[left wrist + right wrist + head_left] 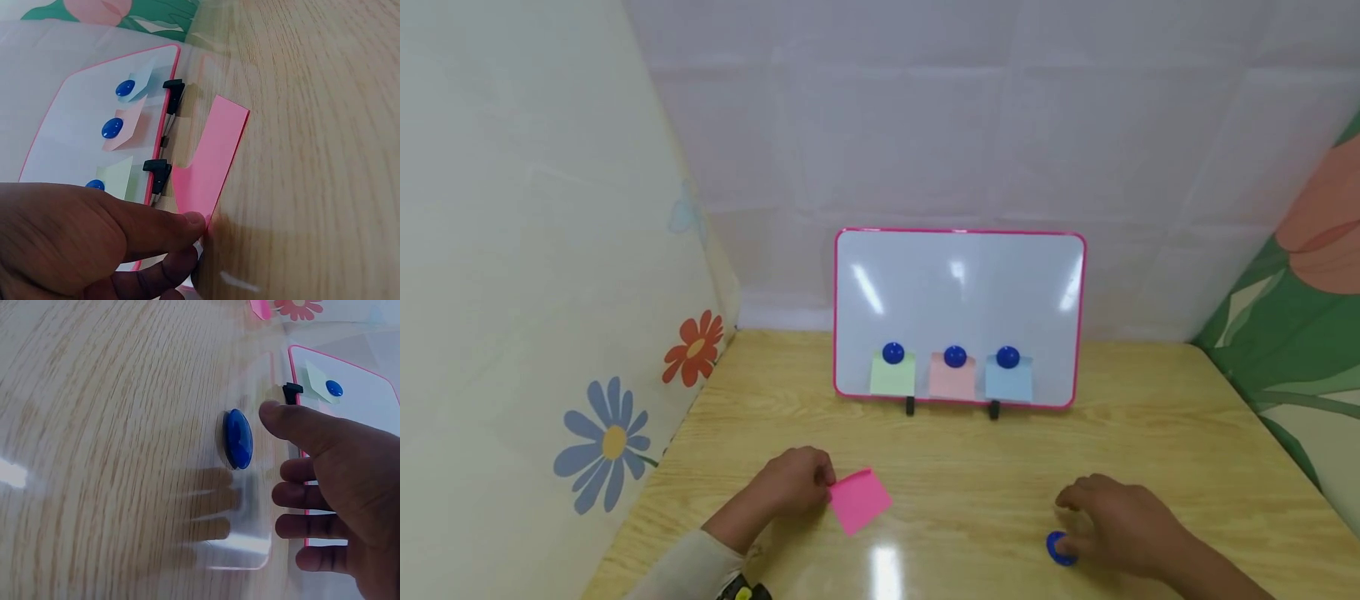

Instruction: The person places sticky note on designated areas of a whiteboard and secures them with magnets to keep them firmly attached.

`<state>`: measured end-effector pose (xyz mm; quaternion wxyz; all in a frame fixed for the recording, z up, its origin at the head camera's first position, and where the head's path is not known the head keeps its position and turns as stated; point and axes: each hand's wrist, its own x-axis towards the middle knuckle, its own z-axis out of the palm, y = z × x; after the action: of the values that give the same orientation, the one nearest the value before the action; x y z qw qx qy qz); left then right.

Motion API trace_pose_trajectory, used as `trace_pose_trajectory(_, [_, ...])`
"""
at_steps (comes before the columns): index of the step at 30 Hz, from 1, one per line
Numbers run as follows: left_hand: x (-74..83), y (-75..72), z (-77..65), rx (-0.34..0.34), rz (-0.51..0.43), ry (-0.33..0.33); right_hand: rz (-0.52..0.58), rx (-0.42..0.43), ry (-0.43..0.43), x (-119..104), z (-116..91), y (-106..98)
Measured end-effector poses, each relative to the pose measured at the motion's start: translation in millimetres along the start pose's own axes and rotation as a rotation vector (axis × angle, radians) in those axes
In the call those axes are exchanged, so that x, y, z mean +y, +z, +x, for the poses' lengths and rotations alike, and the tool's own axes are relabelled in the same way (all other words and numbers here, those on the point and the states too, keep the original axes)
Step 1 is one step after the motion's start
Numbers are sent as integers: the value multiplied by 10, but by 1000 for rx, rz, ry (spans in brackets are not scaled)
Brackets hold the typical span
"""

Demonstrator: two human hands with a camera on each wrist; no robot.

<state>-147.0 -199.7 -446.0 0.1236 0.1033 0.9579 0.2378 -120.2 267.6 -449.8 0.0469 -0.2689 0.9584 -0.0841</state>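
Note:
My left hand [797,482] pinches the corner of a bright pink sticky note [860,502] between thumb and fingers, low over the table. In the left wrist view the note [215,147] tilts, and the thumb lies on its near end. On the right, a round blue magnet [239,439] lies on the table. My right hand [1123,521] hovers beside it with the fingers spread and loosely bent. The thumb [275,415] points toward the magnet, with a small gap showing in the right wrist view. Nothing is in that hand.
A pink-framed whiteboard [958,292] stands at the back on black feet [910,406]. Along its lower edge, blue magnets hold a green note [892,381], a pale pink note [952,383] and a light blue note [1009,386]. Flower-patterned cloth [625,250] borders the wooden table [962,450].

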Motion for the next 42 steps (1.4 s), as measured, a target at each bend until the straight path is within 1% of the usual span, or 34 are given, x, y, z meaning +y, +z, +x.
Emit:
trace_pose_trajectory(5, [2,-6,10,-6,7,10,59,-124,-19,12,-8,-9])
trace_pose_trajectory(8, [1,4,41,-16,13,3,77,-154,-20,4,-5,-3])
trace_pose_trajectory(12, [24,12,88,-18,2,-21,81,-135,-48,4,-18,39])
trace_pose_trajectory(14, [39,9,102,-7,-9,-16,81,-128,-60,3,-22,56])
trace_pose_trajectory(18, [65,2,128,40,-15,31,89,-138,-60,-5,-18,68])
trace_pose_trajectory(22, [95,-9,156,82,-18,79,89,-126,-77,-23,-10,76])
trace_pose_trajectory(24, [115,-12,175,93,-27,90,79,-118,-85,-26,-3,85])
trace_pose_trajectory(26, [141,-12,198,99,-42,87,67,-113,-87,-28,2,95])
trace_pose_trajectory(30, [219,-12,240,119,-68,78,66,-148,-54,-29,27,105])
trace_pose_trajectory(35, [315,-13,297,152,-87,96,88,-199,-1,-60,54,96])
trace_pose_trajectory(38, [366,-17,345,178,-86,120,96,-187,-6,-76,55,99])
trace_pose_trajectory(42, [453,-36,427,217,-71,155,81,-112,-46,-84,59,99])
